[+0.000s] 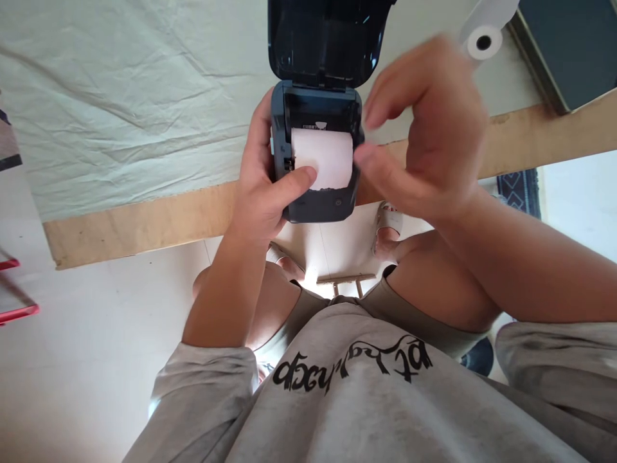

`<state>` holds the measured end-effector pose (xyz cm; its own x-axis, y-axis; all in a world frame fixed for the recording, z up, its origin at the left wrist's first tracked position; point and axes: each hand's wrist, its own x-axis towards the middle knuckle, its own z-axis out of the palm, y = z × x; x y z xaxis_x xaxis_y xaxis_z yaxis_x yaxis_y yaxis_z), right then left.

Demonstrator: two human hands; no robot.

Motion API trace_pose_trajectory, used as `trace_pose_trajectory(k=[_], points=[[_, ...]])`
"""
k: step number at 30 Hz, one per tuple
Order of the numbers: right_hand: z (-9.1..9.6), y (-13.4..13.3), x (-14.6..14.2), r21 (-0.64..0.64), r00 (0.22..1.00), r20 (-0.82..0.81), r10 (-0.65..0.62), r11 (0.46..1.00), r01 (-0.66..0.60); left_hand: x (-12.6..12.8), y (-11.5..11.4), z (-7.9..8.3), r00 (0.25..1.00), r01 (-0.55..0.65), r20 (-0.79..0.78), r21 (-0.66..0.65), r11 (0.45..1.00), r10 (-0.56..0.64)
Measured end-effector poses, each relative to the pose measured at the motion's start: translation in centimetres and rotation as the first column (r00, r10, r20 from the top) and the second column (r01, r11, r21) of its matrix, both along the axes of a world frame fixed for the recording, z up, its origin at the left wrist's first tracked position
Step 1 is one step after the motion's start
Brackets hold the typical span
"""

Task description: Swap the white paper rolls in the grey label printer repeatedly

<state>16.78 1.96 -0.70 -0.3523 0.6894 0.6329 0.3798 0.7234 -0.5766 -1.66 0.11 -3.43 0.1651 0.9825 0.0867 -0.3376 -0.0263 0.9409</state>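
A small dark label printer (pixel 308 209) hangs over the table's front edge, its black lid (pixel 322 45) swung up and away from me. Inside its bay sits a white paper roll (pixel 332 154). My left hand (pixel 270 173) grips the printer from the left side, its thumb resting on the paper roll. At the printer's right side is my right hand (pixel 429 135), slightly blurred, with thumb and fingers apart and nothing visible between them. Its thumb tip is close to the printer's right rim; whether it touches I cannot tell.
A pale wrinkled cloth (pixel 120 116) covers the table, leaving a bare wooden front edge (pixel 144 215). Another white paper roll (pixel 483 44) lies at the back right, beside a dark flat case (pixel 573 51). Red-edged objects (pixel 19 313) show at the far left.
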Motion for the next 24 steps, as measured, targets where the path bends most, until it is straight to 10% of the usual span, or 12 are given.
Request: trace_pose_trajectory(k=[3, 15, 24], points=[[0.2, 0.3, 0.2, -0.133, 0.983, -0.049, -0.176, 0.977, 0.168, 0.2, -0.2, 0.4, 1.0, -0.01, -0.011, -0.04, 0.999, 0.009], [-0.3, 0.1, 0.1, -0.176, 1.0, 0.02, 0.015, 0.984, -0.011, 0.0, -0.2, -0.2, 0.998, 0.021, -0.059, 0.021, 1.0, -0.019], [-1.7, 0.9, -0.1, -0.519, 0.968, -0.072, 0.241, 0.82, -0.242, 1.0, -0.9, 0.7, 0.997, -0.074, -0.032, -0.045, 0.996, 0.073]])
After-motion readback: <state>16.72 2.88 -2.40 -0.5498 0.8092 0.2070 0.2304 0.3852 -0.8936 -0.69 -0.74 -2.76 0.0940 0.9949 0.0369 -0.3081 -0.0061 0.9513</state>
